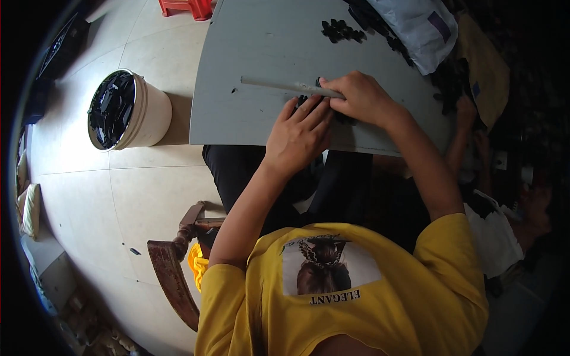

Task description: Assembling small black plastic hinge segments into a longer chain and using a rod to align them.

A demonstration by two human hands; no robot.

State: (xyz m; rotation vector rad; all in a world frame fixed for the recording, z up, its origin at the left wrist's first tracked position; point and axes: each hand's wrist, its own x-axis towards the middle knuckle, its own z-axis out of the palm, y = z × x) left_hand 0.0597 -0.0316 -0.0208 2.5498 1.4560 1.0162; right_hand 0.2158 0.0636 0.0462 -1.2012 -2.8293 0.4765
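My right hand (362, 98) is closed around one end of a long, thin, pale grey strip (267, 85), which points left over the grey table. A small dark piece shows by its thumb and fingers, too covered to name. My left hand (298, 133) lies close beside it near the table's front edge. Its fingers are bent down over small black pieces (301, 99), mostly hidden under the fingertips. More dark material shows beneath my right wrist.
Small black pieces (343, 31) lie in a pile on the table (237, 121), near a white plastic bag (415, 32). A white bucket (155, 113) of black pieces stands on the floor at left. A red stool (184, 7) is beyond. Another person's hand (466, 113) shows at right.
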